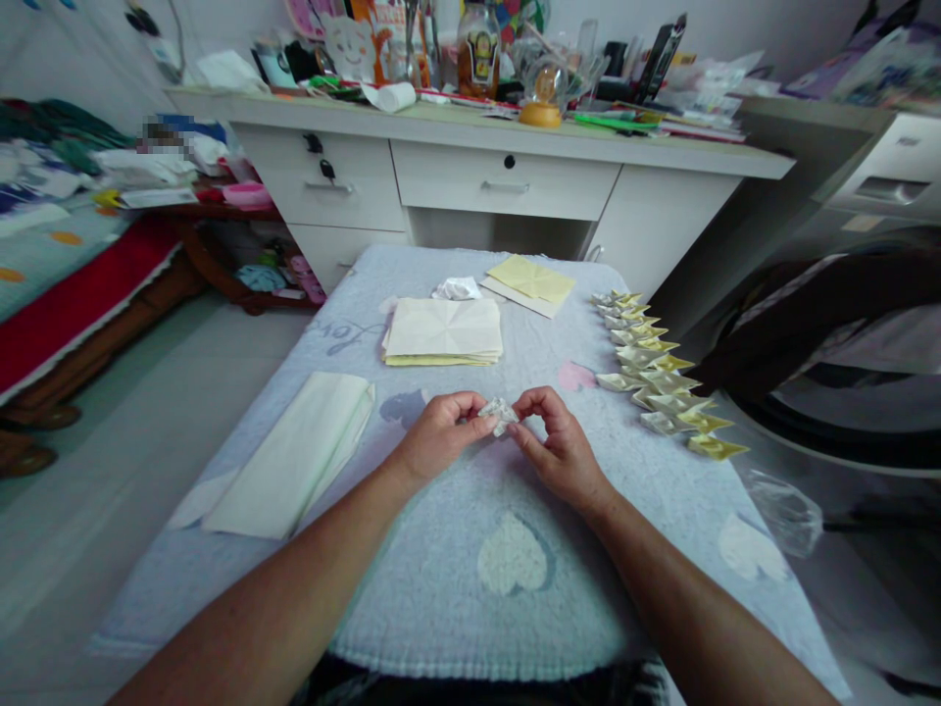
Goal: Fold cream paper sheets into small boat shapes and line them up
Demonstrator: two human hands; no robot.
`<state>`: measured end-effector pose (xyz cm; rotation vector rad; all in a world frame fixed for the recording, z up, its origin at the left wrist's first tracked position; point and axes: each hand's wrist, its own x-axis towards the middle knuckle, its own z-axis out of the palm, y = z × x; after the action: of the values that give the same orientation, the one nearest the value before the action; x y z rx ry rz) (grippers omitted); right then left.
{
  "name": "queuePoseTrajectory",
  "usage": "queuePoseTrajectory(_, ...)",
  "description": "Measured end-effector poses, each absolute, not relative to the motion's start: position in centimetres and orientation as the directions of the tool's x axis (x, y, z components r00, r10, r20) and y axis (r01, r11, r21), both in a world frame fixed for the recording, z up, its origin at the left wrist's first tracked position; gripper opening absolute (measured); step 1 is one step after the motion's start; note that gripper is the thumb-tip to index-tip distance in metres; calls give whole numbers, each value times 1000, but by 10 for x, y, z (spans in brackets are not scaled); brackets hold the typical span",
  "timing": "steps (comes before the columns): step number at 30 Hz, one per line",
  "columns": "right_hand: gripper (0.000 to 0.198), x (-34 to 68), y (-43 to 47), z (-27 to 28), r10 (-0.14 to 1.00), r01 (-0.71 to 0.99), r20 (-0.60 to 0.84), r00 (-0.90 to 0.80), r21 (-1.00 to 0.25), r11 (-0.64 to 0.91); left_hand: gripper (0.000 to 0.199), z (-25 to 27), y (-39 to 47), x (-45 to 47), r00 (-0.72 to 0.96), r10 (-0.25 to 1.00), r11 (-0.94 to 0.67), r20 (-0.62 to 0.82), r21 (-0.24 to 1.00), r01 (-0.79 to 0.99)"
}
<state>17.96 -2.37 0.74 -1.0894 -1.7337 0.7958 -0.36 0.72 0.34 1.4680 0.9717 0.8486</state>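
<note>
Between my two hands is a small, whitish piece of folded paper [499, 416], creased and crumpled-looking. My left hand [446, 431] pinches its left side between thumb and fingers. On the other side, the thumb and fingertips of my right hand [557, 443] close on its right edge. Just beyond lies a stack of creased paper sheets [443, 328], white on top with yellow edges below. Along the right side runs a double row of folded paper boat shapes [651, 368] in white and yellow.
A blue patterned cloth [412, 588] covers the table. A long folded white paper bundle [294, 456] lies at left. Behind the stack are a crumpled white tissue [457, 288] and yellow sheets [530, 278]. A cluttered white desk [507, 181] stands behind, a washing machine [882, 186] at right.
</note>
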Motion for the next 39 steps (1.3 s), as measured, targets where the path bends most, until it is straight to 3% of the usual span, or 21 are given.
queuePoseTrajectory(5, 3, 181, -23, 6, 919, 401, 339, -203, -827, 394, 16, -2, 7, -3, 375, 924, -149, 76, 974, 170)
queuePoseTrajectory(9, 3, 182, -21, 2, 918, 440, 342, -201, -806, 397, 31, -3, 7, -1, 283, 933, -250, 221, 966, 70)
queuePoseTrajectory(13, 2, 183, -21, -2, 915, 465, 351, -200, -788, 404, 4, 4, 5, -1, 364, 889, -368, 277, 906, 208)
queuePoseTrajectory(27, 9, 181, -21, 5, 883, 588, 386, -267, -661, 467, 3, 7, 1, 0, 297, 918, -342, 262, 903, 260)
queuePoseTrajectory(31, 8, 180, -21, 5, 917, 517, 323, -235, -757, 400, 3, 7, 1, 1, 279, 924, -338, 263, 902, 269)
queuePoseTrajectory(35, 8, 179, -21, 3, 948, 308, 259, -185, -901, 306, 6, 5, 1, 0, 257, 936, -306, 241, 918, 252)
queuePoseTrajectory(39, 12, 179, -21, 5, 953, 273, 200, -230, -926, 260, 9, 4, 2, -1, 250, 943, -274, 218, 937, 218)
